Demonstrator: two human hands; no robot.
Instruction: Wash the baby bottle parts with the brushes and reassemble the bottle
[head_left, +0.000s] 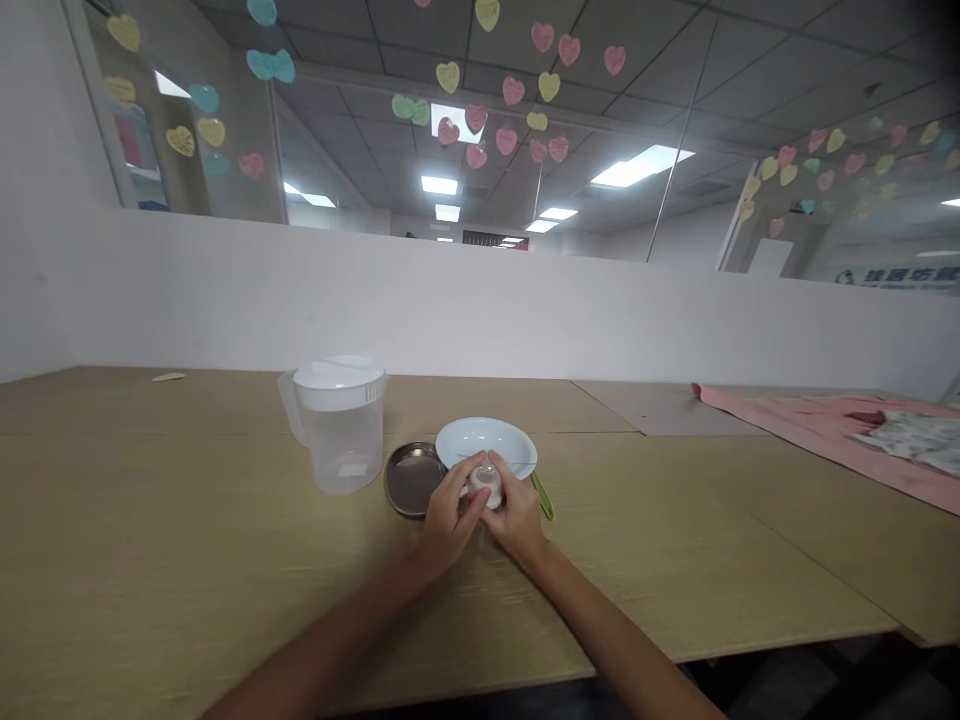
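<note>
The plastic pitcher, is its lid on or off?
On: the white lid covers the top of the pitcher, which stands upright on the table.

Between the fingers of both my hands I hold a small, rounded white container with a clear, dome-like top. The clear part faces up and toward the far side; the white body shows below it, nearer me. My grip covers its left and right sides. I cannot tell whether its underside touches the worktop.
</note>
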